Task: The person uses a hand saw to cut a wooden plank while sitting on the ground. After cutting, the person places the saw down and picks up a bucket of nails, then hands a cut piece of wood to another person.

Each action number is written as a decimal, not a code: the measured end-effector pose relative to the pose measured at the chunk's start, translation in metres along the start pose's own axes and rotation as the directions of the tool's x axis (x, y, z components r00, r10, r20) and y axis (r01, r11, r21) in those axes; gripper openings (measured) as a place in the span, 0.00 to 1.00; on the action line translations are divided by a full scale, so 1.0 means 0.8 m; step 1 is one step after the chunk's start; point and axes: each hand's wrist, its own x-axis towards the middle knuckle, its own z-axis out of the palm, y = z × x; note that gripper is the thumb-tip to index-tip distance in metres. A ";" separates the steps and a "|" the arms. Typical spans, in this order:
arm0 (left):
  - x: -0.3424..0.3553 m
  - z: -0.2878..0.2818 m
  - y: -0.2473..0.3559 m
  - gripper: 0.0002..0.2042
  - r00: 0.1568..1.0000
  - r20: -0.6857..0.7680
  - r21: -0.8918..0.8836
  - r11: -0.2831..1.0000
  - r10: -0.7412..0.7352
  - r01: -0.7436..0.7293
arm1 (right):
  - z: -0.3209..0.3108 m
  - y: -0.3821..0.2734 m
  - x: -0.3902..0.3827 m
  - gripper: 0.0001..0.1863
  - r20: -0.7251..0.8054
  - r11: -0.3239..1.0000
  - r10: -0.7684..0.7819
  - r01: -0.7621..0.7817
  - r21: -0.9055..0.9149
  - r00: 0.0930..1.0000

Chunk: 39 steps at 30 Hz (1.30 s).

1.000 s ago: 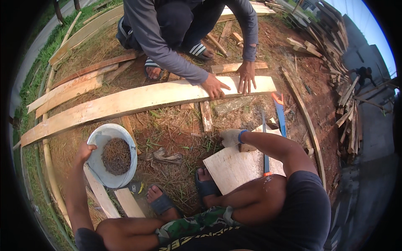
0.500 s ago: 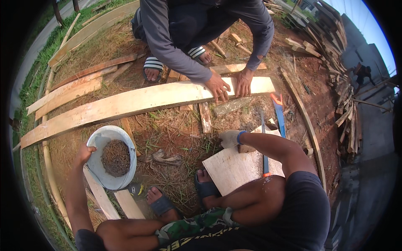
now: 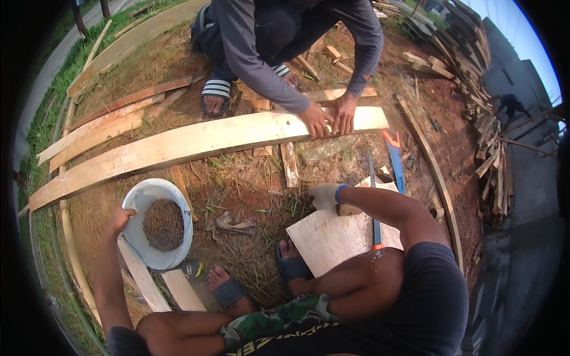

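Observation:
My left hand (image 3: 123, 217) is closed round the rim of a white bucket (image 3: 135, 237), thumb over the edge. A heap of rusty-brown nails (image 3: 163, 225) fills the bucket's bottom. My right hand (image 3: 325, 196), in a pale work glove, is curled closed above the ground; what it holds, if anything, is hidden. Beside that wrist, a small wood block (image 3: 349, 210) sits on a plywood sheet (image 3: 323, 237). A handsaw (image 3: 376, 228) with an orange-tipped end lies over the sheet by my knee. Across from me, a co-worker's two hands (image 3: 329, 118) meet on a long pale plank (image 3: 196, 139).
Beyond the sheet lies a blue saw (image 3: 396, 163) with an orange handle. A long narrow board (image 3: 430, 172) runs along the right. Several loose planks (image 3: 107, 130) lie at left, and a lumber pile (image 3: 490, 148) stands far right. A hammer (image 3: 310, 70) rests near the co-worker's foot.
The co-worker's hands have drawn together on the plank, the one on the picture's left shifting right. Both my hands and the bucket stay where they were.

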 end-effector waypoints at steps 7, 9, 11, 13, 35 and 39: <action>-0.014 -0.005 0.024 0.22 0.996 0.002 0.056 0.994 -0.089 0.089 | -0.092 -0.051 0.007 0.27 -0.250 0.983 -0.044 -0.004 -0.186 0.967; -0.013 -0.007 0.024 0.22 0.993 0.012 0.028 0.993 -0.118 0.117 | -0.125 -0.064 0.030 0.33 -0.421 0.968 -0.126 0.019 -0.251 0.898; -0.018 -0.005 0.026 0.22 0.993 -0.012 0.024 0.993 -0.118 0.118 | -0.157 -0.082 0.049 0.36 -0.543 0.940 -0.264 0.085 -0.331 0.797; -0.014 -0.004 0.023 0.24 0.995 -0.024 0.013 0.995 -0.100 0.100 | -0.187 -0.093 0.077 0.43 -0.532 0.945 -0.240 0.071 -0.319 0.812; -0.026 0.003 0.041 0.28 0.980 0.064 -0.251 0.948 -0.187 0.197 | -0.223 -0.092 0.179 0.43 -0.620 0.938 -0.294 0.094 -0.335 0.728; -0.011 -0.005 0.006 0.27 0.992 0.021 -0.219 0.967 -0.126 0.127 | -0.228 -0.095 0.181 0.53 -0.580 0.948 -0.266 0.100 -0.301 0.770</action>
